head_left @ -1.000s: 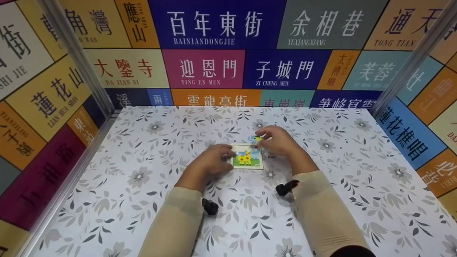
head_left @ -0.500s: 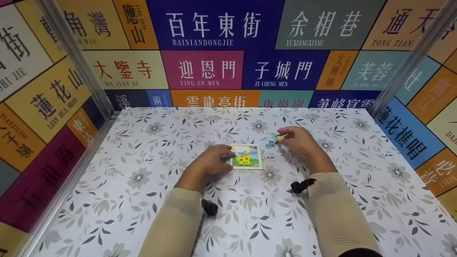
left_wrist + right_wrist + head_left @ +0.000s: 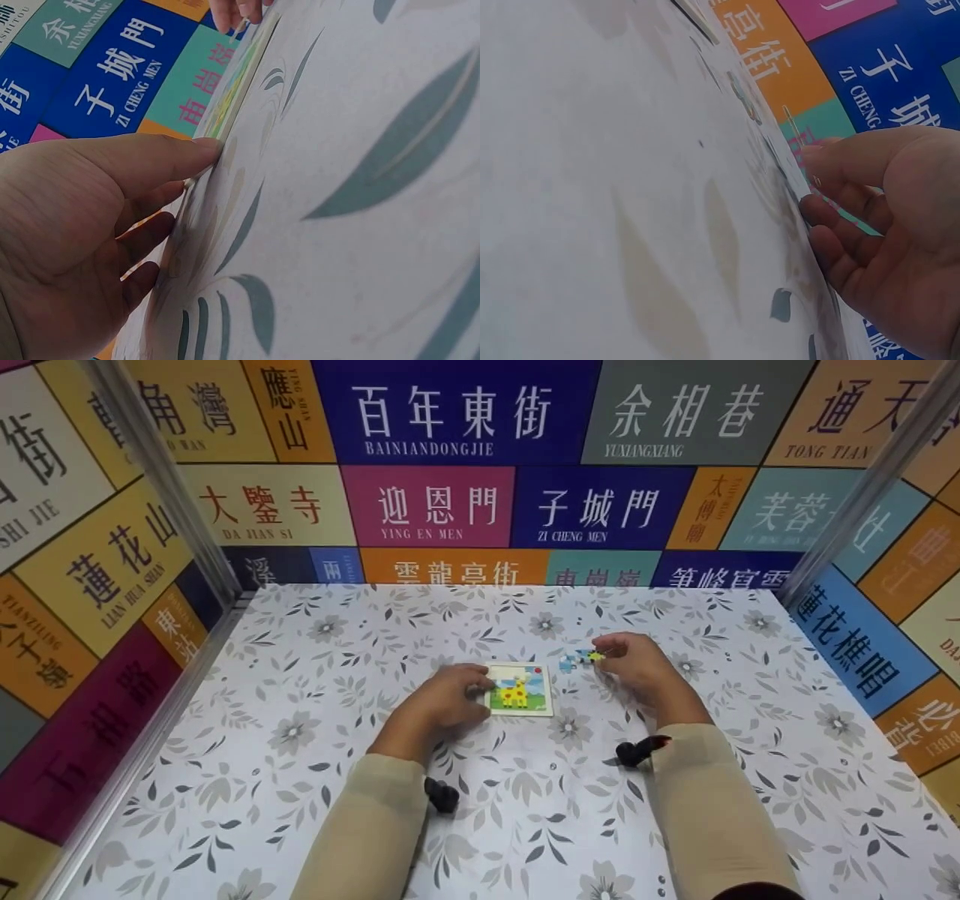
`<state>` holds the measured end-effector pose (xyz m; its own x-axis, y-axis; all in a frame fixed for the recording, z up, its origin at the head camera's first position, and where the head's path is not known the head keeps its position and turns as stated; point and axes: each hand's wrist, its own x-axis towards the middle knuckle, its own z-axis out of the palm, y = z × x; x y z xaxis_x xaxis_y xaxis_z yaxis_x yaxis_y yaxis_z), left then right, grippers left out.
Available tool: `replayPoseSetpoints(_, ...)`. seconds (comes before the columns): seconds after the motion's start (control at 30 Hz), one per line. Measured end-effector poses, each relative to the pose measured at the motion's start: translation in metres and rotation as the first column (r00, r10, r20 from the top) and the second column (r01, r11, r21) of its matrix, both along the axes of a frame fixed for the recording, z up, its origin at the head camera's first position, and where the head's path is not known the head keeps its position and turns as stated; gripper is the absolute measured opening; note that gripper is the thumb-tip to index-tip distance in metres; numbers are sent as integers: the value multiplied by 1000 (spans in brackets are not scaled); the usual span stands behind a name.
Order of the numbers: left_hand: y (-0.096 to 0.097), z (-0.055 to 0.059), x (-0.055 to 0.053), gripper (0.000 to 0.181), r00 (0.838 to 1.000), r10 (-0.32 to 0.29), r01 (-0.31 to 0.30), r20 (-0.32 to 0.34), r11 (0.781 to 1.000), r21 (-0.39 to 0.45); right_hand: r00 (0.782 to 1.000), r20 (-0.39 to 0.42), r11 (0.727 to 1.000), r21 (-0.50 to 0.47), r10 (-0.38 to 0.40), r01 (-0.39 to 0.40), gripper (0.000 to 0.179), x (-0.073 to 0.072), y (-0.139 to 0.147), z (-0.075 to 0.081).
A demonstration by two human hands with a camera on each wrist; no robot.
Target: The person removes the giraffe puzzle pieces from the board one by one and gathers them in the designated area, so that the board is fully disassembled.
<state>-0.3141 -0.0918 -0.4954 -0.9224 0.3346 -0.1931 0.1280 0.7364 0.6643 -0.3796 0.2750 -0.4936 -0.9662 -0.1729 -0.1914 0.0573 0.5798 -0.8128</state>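
A small square jigsaw puzzle board [image 3: 519, 707] with a giraffe picture lies mid-table. My left hand [image 3: 446, 696] holds it by its left side; in the left wrist view the thumb [image 3: 196, 154] presses its near corner. To the board's right, my right hand [image 3: 637, 664] pinches a thin blue-and-yellow puzzle piece [image 3: 595, 656] between thumb and fingers, low over the table. That piece appears edge-on [image 3: 793, 125] in the right wrist view. A light blue puzzle piece [image 3: 568, 663] lies between the board and the right hand.
The table [image 3: 495, 825] wears a white cloth printed with grey leaves and flowers. Panels with street names, such as a dark blue sign [image 3: 457, 412], wall in the back and both sides. Black wrist cameras [image 3: 442, 795] sit at the sleeves.
My right hand has moved right from above the board with the puzzle piece, then slightly lower beside the light blue piece. A red dot at the board's top right corner now shows. Left hand unmoved.
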Motion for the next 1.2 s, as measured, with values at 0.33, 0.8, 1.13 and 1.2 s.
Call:
replayPoseSetpoints(0.33, 0, 1, 0, 47, 1000, -16, 16, -10, 1000, -13, 1000, 11, 999, 41, -23, 23, 48, -3, -2, -4)
replayPoseSetpoints(0.8, 0, 1, 1, 46, 1000, -4, 4, -9, 1000, 5, 1000, 1, 998, 62, -22, 22, 49, -3, -4, -4)
replayPoseSetpoints(1.13, 1, 3, 3, 45, 1000, -8, 8, -23, 1000, -2, 1000, -31, 998, 66, 6, -4, 48, -1, -11, 6)
replayPoseSetpoints(1.2, 1, 3, 3, 45, 1000, -5, 5, -19, 1000, -5, 1000, -24, 997, 72, 8, -6, 48, 0, -18, 11)
